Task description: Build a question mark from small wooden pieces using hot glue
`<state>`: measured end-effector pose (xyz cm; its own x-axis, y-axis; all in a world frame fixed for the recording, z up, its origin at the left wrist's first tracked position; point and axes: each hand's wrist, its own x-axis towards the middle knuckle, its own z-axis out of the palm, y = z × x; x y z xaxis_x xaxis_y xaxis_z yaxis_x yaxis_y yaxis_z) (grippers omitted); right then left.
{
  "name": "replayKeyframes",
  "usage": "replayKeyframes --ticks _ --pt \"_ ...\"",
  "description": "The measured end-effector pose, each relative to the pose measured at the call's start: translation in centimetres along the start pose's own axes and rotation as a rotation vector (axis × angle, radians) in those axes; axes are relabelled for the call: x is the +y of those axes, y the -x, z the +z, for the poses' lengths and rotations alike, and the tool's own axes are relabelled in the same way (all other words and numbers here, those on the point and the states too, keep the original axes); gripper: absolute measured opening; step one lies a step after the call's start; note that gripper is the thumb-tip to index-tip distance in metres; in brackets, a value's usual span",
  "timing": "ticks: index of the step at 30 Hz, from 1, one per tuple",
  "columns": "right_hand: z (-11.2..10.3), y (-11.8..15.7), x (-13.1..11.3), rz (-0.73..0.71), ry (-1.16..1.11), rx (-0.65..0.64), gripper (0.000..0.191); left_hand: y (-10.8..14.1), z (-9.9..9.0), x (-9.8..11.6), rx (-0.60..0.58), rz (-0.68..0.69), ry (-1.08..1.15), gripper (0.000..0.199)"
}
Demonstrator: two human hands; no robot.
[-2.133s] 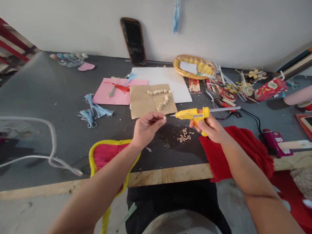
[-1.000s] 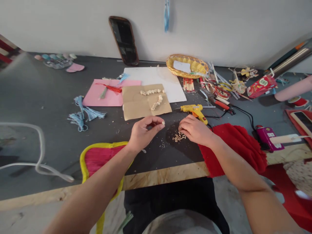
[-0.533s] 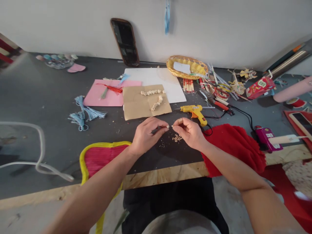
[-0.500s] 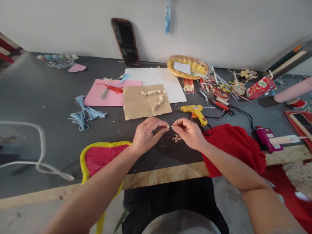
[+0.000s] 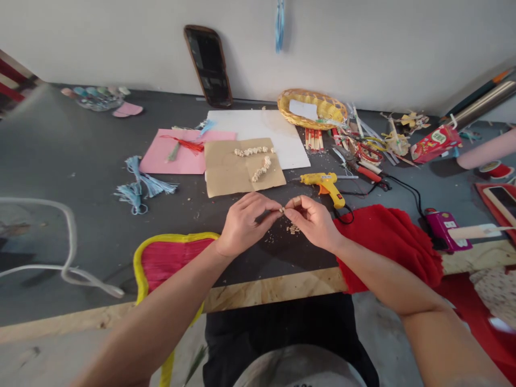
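Note:
My left hand (image 5: 249,220) pinches a tiny pale piece (image 5: 281,210) between thumb and forefinger. From the other side my right hand (image 5: 313,221), also pinched, meets it fingertip to fingertip; whatever it holds is too small to name. A little pile of short beige pieces (image 5: 293,229) lies on the dark tabletop just under my right fingers. Beyond my hands, brown paper (image 5: 226,174) bears two rows of small cream knobbly clusters (image 5: 261,169). A yellow glue gun (image 5: 325,185) rests past my right hand.
Red cloth (image 5: 387,244) lies under my right forearm, a yellow-edged magenta piece (image 5: 173,260) by my left. Blue tassels (image 5: 141,185), a pink sheet (image 5: 155,158) and a wicker basket (image 5: 284,110) sit farther back. A phone (image 5: 207,67) leans on the wall. Pliers (image 5: 365,171) lie right.
My fingertips have come together, closing the small gap between the hands, and the tiny pieces now meet. The whole view has shifted slightly.

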<state>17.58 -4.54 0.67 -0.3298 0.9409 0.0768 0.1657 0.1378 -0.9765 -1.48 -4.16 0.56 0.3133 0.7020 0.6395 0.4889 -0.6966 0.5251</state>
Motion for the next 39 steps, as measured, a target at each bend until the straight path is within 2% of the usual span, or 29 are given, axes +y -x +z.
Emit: replayKeyframes --ticks 11,15,20,27,35,39 --pt "-0.21 -0.05 0.53 -0.021 0.015 -0.016 0.02 -0.09 -0.05 -0.07 -0.003 0.083 -0.03 0.001" --pt "-0.37 -0.03 0.75 -0.001 -0.103 -0.035 0.03 -0.1 -0.14 0.06 0.006 0.08 -0.026 0.001" --pt "-0.53 -0.14 0.36 0.06 -0.14 -0.114 0.029 -0.13 -0.3 0.18 -0.014 0.104 -0.006 0.003" --pt "-0.73 -0.21 0.06 0.128 -0.184 -0.153 0.029 -0.14 -0.39 0.25 -0.052 0.144 0.005 0.005" --pt "-0.78 -0.19 0.1 0.143 -0.19 -0.163 0.03 -0.14 -0.43 0.33 -0.067 0.158 -0.008 0.005" --pt "-0.69 -0.21 0.15 0.129 -0.209 -0.167 0.03 0.02 -0.27 0.36 -0.044 0.101 -0.003 0.006"
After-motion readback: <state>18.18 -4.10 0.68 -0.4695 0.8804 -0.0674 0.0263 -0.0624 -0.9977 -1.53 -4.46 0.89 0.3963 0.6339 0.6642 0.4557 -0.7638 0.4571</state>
